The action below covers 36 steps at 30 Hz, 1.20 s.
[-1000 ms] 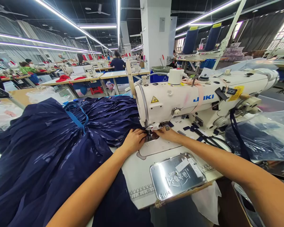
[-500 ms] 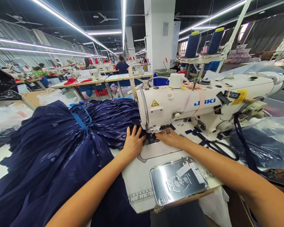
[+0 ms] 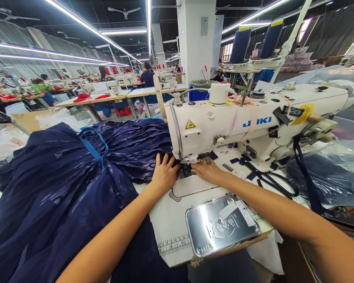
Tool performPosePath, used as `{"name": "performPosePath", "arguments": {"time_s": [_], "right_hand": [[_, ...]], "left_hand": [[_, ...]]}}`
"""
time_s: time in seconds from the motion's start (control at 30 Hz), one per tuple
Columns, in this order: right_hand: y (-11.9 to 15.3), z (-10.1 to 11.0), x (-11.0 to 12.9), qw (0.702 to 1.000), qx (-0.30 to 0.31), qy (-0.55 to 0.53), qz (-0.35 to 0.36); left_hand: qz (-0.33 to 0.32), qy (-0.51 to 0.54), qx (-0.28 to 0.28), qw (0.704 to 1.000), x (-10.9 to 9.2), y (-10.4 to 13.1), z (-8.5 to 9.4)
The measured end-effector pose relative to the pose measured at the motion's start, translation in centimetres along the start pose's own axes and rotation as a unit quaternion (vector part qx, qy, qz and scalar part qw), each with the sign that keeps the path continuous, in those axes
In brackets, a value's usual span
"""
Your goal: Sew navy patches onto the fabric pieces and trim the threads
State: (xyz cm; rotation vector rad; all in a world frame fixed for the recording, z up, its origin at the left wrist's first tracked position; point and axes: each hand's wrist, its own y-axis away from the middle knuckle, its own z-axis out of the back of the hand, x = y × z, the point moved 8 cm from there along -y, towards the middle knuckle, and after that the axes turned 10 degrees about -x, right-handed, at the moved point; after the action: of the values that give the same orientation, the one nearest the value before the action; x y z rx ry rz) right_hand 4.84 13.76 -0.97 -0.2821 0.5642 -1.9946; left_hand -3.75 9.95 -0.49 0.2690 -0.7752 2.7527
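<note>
My left hand lies on the edge of a heap of navy fabric, just left of the needle area of a white sewing machine. Its fingers are spread over the cloth. Right of the presser foot, my right hand rests low under the machine head, fingers together and pointing left. Its fingertips are close to a small dark piece at the foot, and what they hold is hidden. A blue strap is tied around the gathered fabric.
A shiny metal tin lid lies at the table's front. Black scissors and dark scraps are right of the machine, near a clear plastic bag. Navy thread cones stand behind. Other people work at tables farther back.
The view has shifted slightly. Both hands stay beside the presser foot, with only slight movement of the fingers. The fabric heap lies much as before.
</note>
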Motion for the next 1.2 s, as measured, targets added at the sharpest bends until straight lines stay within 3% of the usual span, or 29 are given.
{"name": "performPosePath", "arguments": {"time_s": [0.57, 0.93, 1.07, 1.2], "right_hand": [[0.2, -0.9, 0.1, 0.993, 0.08, 0.067, -0.055], [0.5, -2.1, -0.2, 0.997, 0.027, 0.065, -0.037], [1.3, -1.3, -0.2, 0.998, 0.012, 0.056, -0.001], [2.8, 1.3, 1.7, 0.997, -0.047, -0.012, 0.062]], "left_hand": [[0.007, 0.021, -0.021, 1.0, 0.4, -0.8, -0.7], [0.018, 0.021, 0.004, 1.0, 0.3, -1.2, -1.5], [0.027, 0.057, 0.041, 0.997, 0.0, 0.2, 0.9], [0.022, 0.089, 0.024, 0.995, 2.0, 4.6, 6.7]]}}
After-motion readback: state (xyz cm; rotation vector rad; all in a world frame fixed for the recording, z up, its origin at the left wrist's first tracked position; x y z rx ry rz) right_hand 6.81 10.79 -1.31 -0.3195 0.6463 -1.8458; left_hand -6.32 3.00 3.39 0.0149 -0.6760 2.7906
